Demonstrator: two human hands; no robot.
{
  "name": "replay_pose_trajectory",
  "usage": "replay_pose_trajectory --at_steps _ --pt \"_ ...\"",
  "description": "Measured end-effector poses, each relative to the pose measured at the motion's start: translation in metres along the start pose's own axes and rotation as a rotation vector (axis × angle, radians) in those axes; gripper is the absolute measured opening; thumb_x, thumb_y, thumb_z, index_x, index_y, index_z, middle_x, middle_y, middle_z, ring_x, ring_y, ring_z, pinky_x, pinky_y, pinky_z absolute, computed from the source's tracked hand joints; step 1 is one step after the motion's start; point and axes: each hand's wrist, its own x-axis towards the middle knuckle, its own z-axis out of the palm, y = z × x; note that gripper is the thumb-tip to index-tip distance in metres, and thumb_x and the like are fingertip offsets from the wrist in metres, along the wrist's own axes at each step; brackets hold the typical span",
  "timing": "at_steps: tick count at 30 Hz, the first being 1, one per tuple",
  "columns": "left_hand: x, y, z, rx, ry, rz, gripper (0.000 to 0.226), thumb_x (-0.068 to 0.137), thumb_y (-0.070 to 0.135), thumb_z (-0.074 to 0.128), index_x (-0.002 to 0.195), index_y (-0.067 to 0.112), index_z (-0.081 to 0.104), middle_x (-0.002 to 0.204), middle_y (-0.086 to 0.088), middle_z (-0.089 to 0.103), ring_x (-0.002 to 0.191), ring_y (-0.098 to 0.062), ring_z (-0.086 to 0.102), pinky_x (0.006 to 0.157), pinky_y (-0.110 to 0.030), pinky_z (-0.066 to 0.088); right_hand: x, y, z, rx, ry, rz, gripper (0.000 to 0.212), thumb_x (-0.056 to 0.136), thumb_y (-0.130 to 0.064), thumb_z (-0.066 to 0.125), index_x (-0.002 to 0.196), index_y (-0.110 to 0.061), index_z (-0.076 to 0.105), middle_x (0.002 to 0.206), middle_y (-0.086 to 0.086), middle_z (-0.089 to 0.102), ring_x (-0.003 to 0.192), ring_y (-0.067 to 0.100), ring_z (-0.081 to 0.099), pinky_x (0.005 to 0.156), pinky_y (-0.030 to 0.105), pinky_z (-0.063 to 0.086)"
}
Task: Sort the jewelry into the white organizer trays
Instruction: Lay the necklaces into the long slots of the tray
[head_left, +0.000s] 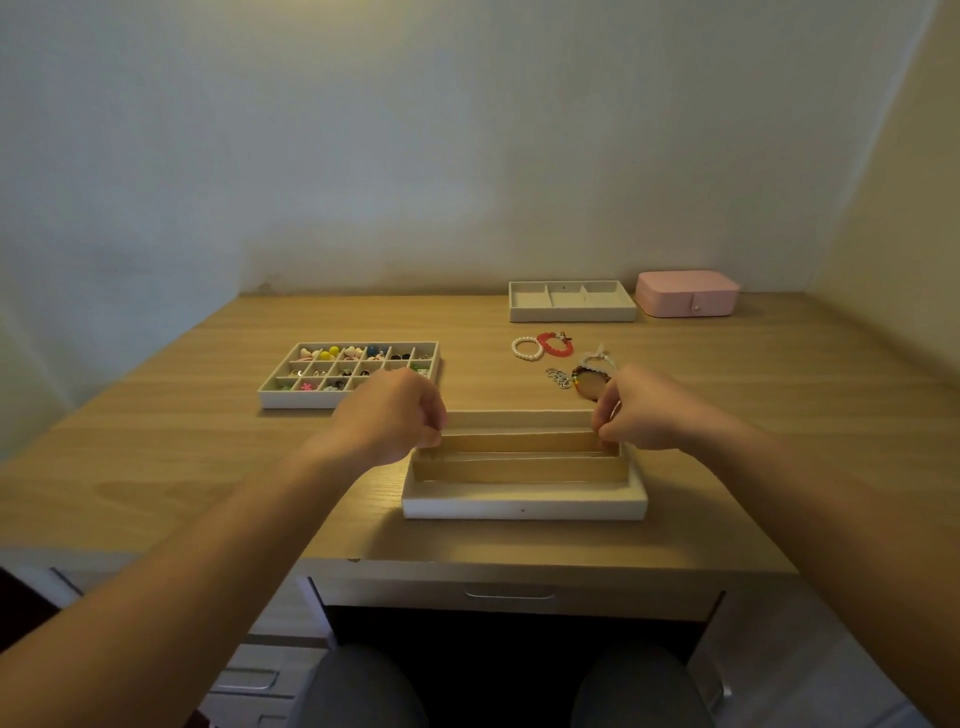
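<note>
We judged the long tray light and stiff, so our left hand and right hand each held one short end in a narrow grip.

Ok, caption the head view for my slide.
Left hand and right hand grip the ends of the near tray; bracelets lie beyond.

The wood-grain desk looks matt, the white trays velvety, the pink box smooth leatherette.
</note>
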Motion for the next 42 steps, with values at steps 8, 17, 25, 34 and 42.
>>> replay_pose_trajectory --at_steps 8,17,25,34,42 --pt "-0.002 0.000 0.002 -0.145 -0.052 0.025 0.018 0.085 0.012 0.068 0.075 0.026 0.074 0.079 0.008 0.071 0.079 -0.007 0.064 0.066 -0.020 0.048 -0.006 -0.005 -0.004 0.166 -0.122 0.037 0.016 0.096 -0.014 0.060 0.096 -0.014 0.075 0.093 0.004 0.078 0.063 0.015 0.053 0.043 0.025 0.037" --pt "-0.001 -0.005 0.014 -0.050 -0.149 -0.029 0.036 0.087 0.002 0.051 0.077 0.026 0.075 0.095 0.006 0.071 0.093 -0.011 0.062 0.087 -0.032 0.054 -0.005 -0.009 -0.003 0.177 -0.160 0.094 0.026 0.098 -0.013 0.049 0.094 -0.011 0.075 0.088 0.001 0.079 0.053 0.016 0.042 0.043 0.025 0.033" --pt "-0.001 -0.008 0.014 -0.076 -0.110 -0.012 0.033 0.084 0.004 0.053 0.074 0.024 0.076 0.085 0.012 0.073 0.087 -0.008 0.064 0.082 -0.029 0.054 -0.006 -0.009 -0.003 0.179 -0.135 0.076 0.027 0.100 -0.011 0.046 0.096 -0.009 0.073 0.089 0.001 0.078 0.045 0.005 0.052 0.043 0.024 0.035" --pt "-0.005 -0.012 0.010 -0.074 -0.179 0.086 0.004 0.081 0.025 0.074 0.082 0.029 0.074 0.083 0.012 0.069 0.083 -0.007 0.064 0.075 -0.029 0.052 -0.004 -0.003 -0.003 0.138 -0.089 -0.140 0.014 0.094 -0.020 0.064 0.090 -0.016 0.077 0.090 0.000 0.074 0.090 0.014 0.067 0.069 0.026 0.052" --pt "-0.012 -0.018 0.005 0.119 -0.250 0.080 0.020 0.078 0.016 0.075 0.087 0.032 0.068 0.081 0.010 0.064 0.076 -0.013 0.062 0.064 -0.027 0.049 -0.012 0.002 -0.003 -0.200 -0.264 -0.200 0.021 0.084 -0.011 0.077 0.099 -0.025 0.073 0.098 -0.007 0.067 0.091 0.011 0.064 0.082 0.028 0.059"
